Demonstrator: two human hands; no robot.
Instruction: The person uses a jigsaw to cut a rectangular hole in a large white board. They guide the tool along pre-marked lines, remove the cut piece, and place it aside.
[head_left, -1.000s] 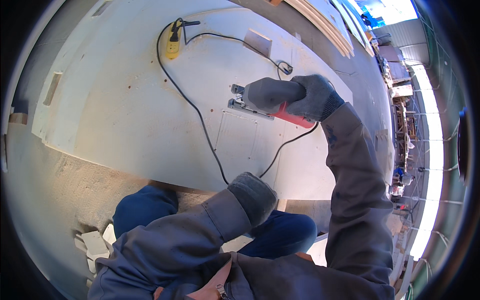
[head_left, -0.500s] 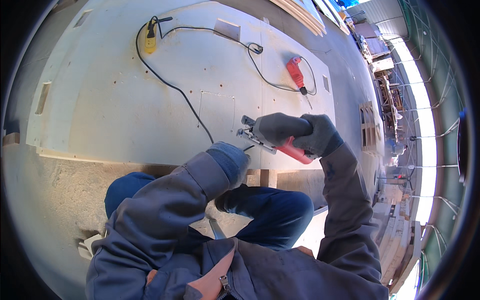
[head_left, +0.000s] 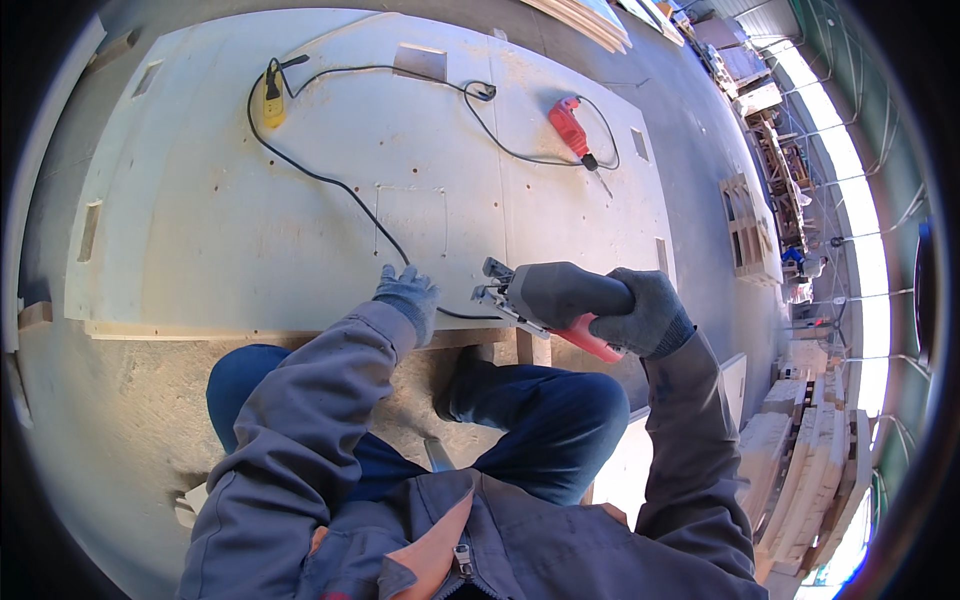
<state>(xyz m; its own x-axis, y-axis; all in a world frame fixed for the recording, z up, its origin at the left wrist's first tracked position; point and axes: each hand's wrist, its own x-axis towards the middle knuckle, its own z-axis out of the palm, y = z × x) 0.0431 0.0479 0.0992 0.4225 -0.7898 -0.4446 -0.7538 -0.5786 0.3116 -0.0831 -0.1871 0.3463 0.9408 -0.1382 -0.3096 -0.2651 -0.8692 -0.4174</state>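
In my gloved right hand [head_left: 645, 314] is a red and grey jigsaw [head_left: 570, 292], held by its handle above the near edge of a large pale wooden board [head_left: 300, 220]. The saw's metal base points left; I cannot make out a blade. My left hand [head_left: 408, 298], also gloved, is at the board's near edge with fingers apart, over a black power cord [head_left: 345, 186]. The cord passes beneath that hand and runs on toward the jigsaw. Beyond my left hand, a rectangular outline [head_left: 412, 188] is marked or cut in the board.
A red drill [head_left: 568, 127] with a long bit lies at the board's far right. A yellow socket block [head_left: 273, 100] with a plugged-in cord lies far left. The board has several rectangular openings, one a far cutout [head_left: 420, 62]. Stacked timber [head_left: 800, 465] stands right.
My left hand has moved left and forward onto the cord, and its fingers now show spread. The jigsaw stays in my right hand, nearly still, while the view has shifted slightly.
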